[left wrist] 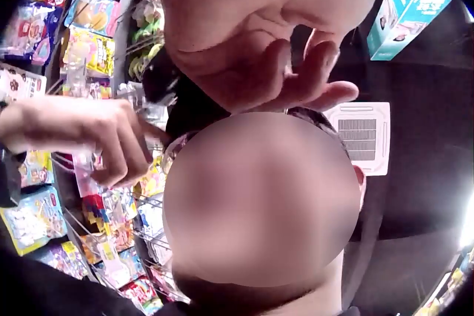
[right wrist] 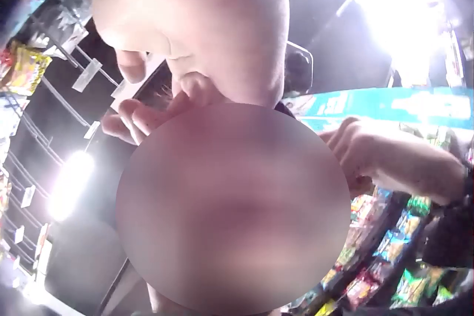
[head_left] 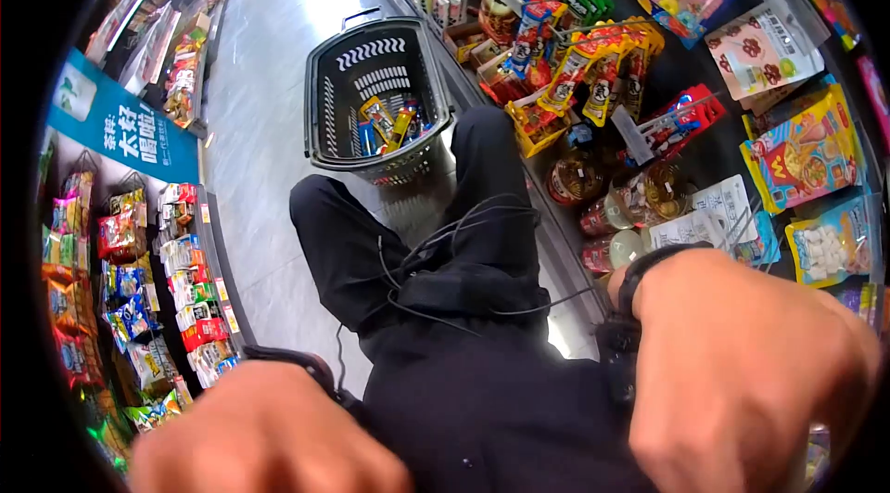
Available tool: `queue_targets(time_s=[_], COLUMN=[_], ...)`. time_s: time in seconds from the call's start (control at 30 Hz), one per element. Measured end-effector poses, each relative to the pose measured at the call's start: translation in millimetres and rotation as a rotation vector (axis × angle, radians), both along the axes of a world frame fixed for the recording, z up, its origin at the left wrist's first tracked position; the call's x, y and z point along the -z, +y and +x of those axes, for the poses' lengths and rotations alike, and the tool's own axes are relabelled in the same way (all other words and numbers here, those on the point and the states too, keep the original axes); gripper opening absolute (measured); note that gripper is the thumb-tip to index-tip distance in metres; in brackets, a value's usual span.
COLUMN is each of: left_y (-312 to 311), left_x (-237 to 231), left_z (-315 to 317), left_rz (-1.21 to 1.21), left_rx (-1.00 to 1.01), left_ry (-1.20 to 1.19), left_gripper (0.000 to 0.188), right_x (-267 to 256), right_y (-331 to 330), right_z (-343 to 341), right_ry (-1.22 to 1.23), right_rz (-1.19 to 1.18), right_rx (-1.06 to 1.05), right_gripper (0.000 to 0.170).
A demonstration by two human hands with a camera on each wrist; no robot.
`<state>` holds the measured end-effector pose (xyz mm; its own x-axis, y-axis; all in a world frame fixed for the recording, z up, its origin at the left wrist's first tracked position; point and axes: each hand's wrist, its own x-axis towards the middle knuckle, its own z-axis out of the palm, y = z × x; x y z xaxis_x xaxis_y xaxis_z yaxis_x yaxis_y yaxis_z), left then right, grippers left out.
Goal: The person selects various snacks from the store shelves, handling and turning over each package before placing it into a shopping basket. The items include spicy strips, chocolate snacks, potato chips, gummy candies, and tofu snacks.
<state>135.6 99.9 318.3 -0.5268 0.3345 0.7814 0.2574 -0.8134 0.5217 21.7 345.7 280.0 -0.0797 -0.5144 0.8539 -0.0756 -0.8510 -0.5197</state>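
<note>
Both hands are raised close to the person's head. In the head view the left hand [head_left: 269, 428] is at the bottom left and the right hand [head_left: 732, 354] at the lower right, backs toward the camera, fingertips out of sight. The left wrist view has the left hand [left wrist: 274, 34] above the blurred face, fingers bent, and the right hand [left wrist: 96, 134] at the other side of the head. In the right wrist view the right hand [right wrist: 192, 42] also has bent fingers beside the head; the left hand [right wrist: 392, 157] is opposite. Whether either grips anything cannot be told.
A black basket [head_left: 320, 113] with several small packets [head_left: 400, 128] stands on the grey floor [head_left: 264, 76], beyond the person's bent knees [head_left: 338, 224]. Snack shelves line both sides, with hanging bags [head_left: 807, 150] and jars [head_left: 575, 179] at the right. Dark cords [head_left: 436, 261] lie over the lap.
</note>
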Motion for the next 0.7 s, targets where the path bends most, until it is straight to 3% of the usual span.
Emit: queue_targets(time_s=[0.2,0.27,0.33,0.4,0.47,0.53,0.6,0.67,0.7], left_y=[-11,-1,6,22,45,64,83,100,106], left_x=[-5,23,58,110,169,237,283,320,328], left_z=[-50,-88,-140,-197,-250,-299,-340,-371,-383], left_rz=[0.283,0.372,0.056,-0.536,-1.015,-1.080,-1.122,-1.205,-1.245], left_rx=[0.246,0.176,-0.022,-0.395,-0.628,-0.644,-0.657,-0.792,-0.868], left_ry=[-0.127,-0.145,-0.295,-0.520,-0.656,-0.499,-0.415,-0.309,-0.257], left_gripper=[0.014,0.012,0.016,0.024,0.033,0.041,0.051,0.057,0.060], right_x=[44,79,121,176,238,290,334,341,325], right_y=[9,8,6,-1,0,3,0,7,3], right_z=[-33,-46,-70,-111,-150,-190,-222,-245,-246], right_ry=[-0.262,-0.491,-0.749,-0.940,-1.092,-1.113,-0.923,-0.677,-0.703], right_rz=[0.052,0.134,0.314,0.666,0.764,0.691,0.631,0.796,0.782], right_rx=[-0.018,0.029,0.269,0.756,1.078,1.221,1.555,1.814,1.855], right_gripper=[0.040,0.040,0.040,0.035,0.036,0.047,0.062,0.074,0.074])
